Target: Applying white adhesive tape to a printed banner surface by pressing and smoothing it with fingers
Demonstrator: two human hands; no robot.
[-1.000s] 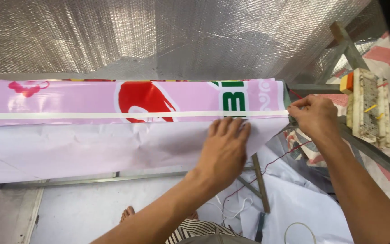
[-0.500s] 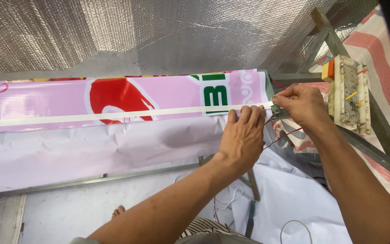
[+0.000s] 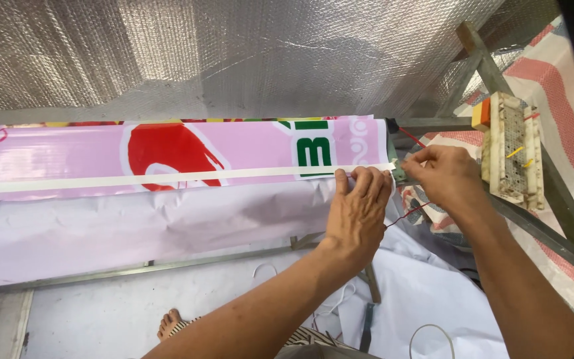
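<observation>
left hand: lies flat, palm down, on the right end of the pink printed sheet; fingers side by side, their tips pressing the sheet just under the white strip.
right hand: at the sheet's right edge, thumb and forefinger pinched together on the end of the white strip.
white strip: runs straight along the sheet from the left edge of view to the pinching fingers.
pink printed sheet: spread lengthwise over a metal frame, red and green print on it, its pale lower part creased and hanging.
red wire: thin, passes below the right hand.
slotted block: cream, with an orange end piece, just right of the right hand.
silver foil sheet: fills the background behind.
</observation>
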